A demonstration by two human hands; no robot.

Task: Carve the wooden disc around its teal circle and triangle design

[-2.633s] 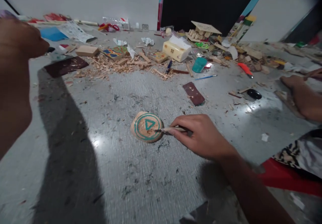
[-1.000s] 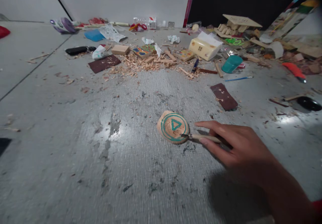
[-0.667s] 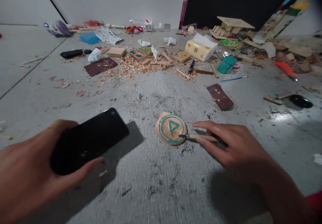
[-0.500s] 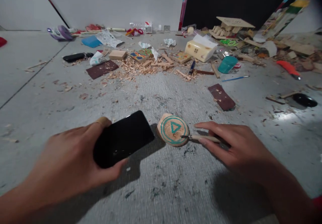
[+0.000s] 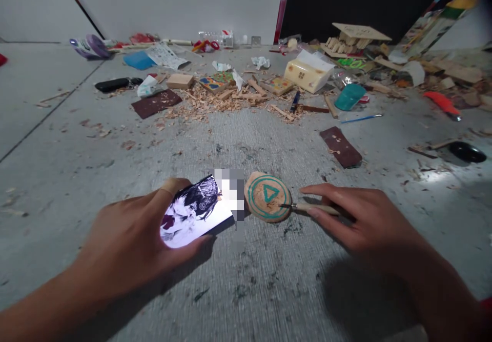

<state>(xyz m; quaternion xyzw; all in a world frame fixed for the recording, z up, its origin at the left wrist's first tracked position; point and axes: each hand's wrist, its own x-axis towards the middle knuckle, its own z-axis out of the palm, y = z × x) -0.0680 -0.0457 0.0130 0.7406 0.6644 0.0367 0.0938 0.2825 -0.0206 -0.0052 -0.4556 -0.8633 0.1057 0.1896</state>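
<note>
My left hand [image 5: 126, 229] is closed round a smartphone [image 5: 196, 214], gripping it by its edges. The phone's screen is lit with a black-and-white picture; its far right end is blurred out by blocks. Just right of the phone lies a pale wooden disc [image 5: 265, 211] with green rings and a green triangle drawn on it. My right hand [image 5: 357, 219] holds a thin carving tool [image 5: 307, 207] by its light wooden handle, index finger stretched forward above it. The tool's dark tip is over the disc's right part; whether it touches the wood I cannot tell.
Wood shavings [image 5: 226, 101] and offcuts lie across the floor ahead, between brown sandpaper pieces [image 5: 340, 147] [image 5: 156, 104]. Behind them are a tissue pack [image 5: 305, 77] and a teal cup-like piece [image 5: 349, 97]. An orange-handled cutter [image 5: 442, 105] and a black mouse-like object [image 5: 467, 152] lie right.
The phone's screen has gone from black to lit. My left hand has shifted right with the phone, closer to the disc. My right hand and the carving tool have barely moved.
</note>
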